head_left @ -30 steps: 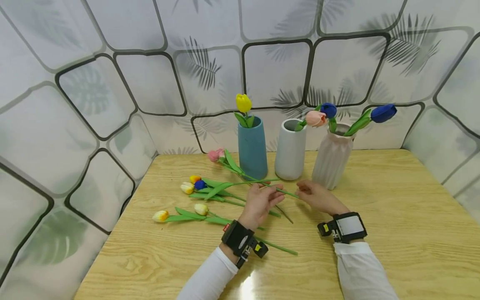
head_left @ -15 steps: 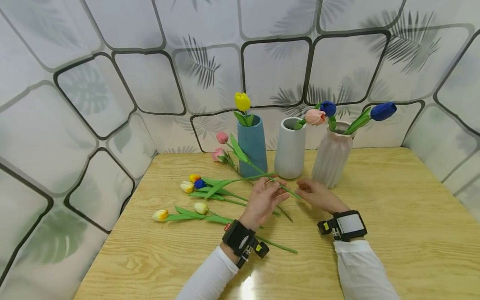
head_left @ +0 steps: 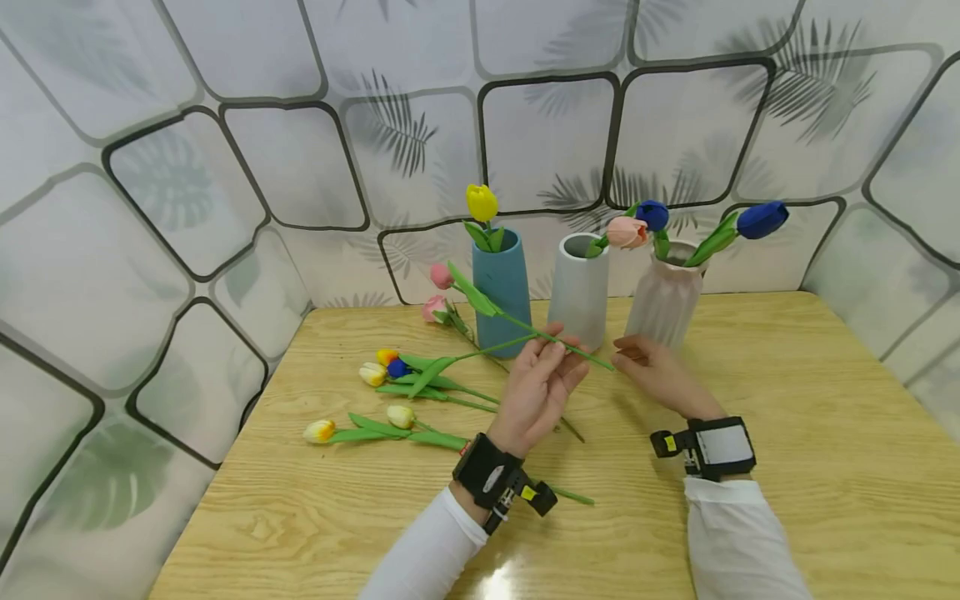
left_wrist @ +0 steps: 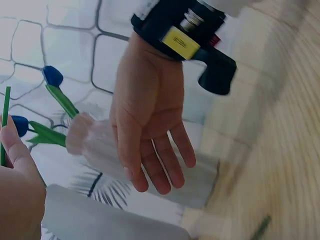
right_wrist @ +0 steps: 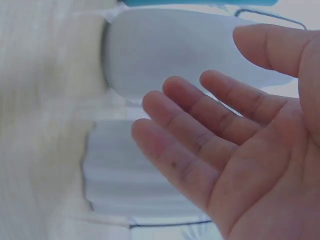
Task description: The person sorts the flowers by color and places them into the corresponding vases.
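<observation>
My left hand (head_left: 536, 396) pinches the stem of a pink tulip (head_left: 472, 292), whose bloom slants up left in front of the blue vase (head_left: 504, 279). The stem's bare end points toward my right hand (head_left: 663, 379). That hand holds nothing; its relaxed, apart fingers (right_wrist: 175, 162) show in the right wrist view, near the white vase (head_left: 579, 287) and the ribbed pale pink vase (head_left: 662, 296). A second green stem (head_left: 487, 348) crosses behind the held one at my left fingers; whether they touch it I cannot tell. The left wrist view shows my left thumb (left_wrist: 20, 150) against a stem.
A yellow tulip (head_left: 482, 202) stands in the blue vase. A peach tulip (head_left: 627, 232) leans over the white vase; blue tulips (head_left: 762, 220) rise from the ribbed one. Several tulips (head_left: 320, 431) and a pink rose (head_left: 435, 309) lie on the wooden table (head_left: 262, 517).
The pink tulip has been lifted off the table, its bloom rising beside the blue vase. My left hand has moved up and right with it. My right hand has shifted slightly right.
</observation>
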`<control>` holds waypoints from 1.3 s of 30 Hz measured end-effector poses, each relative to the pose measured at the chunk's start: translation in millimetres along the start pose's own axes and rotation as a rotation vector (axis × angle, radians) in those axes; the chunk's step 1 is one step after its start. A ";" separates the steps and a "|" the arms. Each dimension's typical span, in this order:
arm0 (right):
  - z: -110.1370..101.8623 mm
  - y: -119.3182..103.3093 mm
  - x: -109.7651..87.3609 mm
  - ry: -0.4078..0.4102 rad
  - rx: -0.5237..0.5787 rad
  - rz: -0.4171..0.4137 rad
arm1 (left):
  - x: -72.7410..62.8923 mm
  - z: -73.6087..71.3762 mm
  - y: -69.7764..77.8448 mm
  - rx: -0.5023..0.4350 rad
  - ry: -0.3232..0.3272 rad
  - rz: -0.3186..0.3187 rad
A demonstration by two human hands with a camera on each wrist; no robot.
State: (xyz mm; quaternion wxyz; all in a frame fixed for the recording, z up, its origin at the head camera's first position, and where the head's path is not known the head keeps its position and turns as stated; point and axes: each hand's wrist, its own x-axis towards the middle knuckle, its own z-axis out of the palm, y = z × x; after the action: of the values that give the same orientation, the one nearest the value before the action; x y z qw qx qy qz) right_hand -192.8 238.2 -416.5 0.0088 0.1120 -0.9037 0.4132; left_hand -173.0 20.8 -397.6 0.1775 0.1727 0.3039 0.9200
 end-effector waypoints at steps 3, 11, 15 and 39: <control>-10.0 -3.5 -5.4 0.094 -0.031 0.011 | 3.0 12.3 -2.1 -0.054 -0.006 0.007; -22.6 -6.9 -12.1 0.252 0.017 0.018 | 11.3 41.8 -3.6 -0.094 0.025 0.041; -15.5 -7.5 -8.5 0.155 0.024 0.033 | 14.7 39.2 -5.7 0.063 0.096 0.097; 3.3 3.6 -1.7 0.110 0.004 -0.064 | 21.5 -2.6 -8.9 0.982 0.113 0.465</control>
State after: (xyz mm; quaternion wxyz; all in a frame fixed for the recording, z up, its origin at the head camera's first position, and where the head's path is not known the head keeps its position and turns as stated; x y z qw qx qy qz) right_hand -191.7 238.3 -421.6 0.0715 0.1177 -0.8970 0.4200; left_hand -191.0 35.5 -400.5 -0.1486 0.2483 0.6607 0.6926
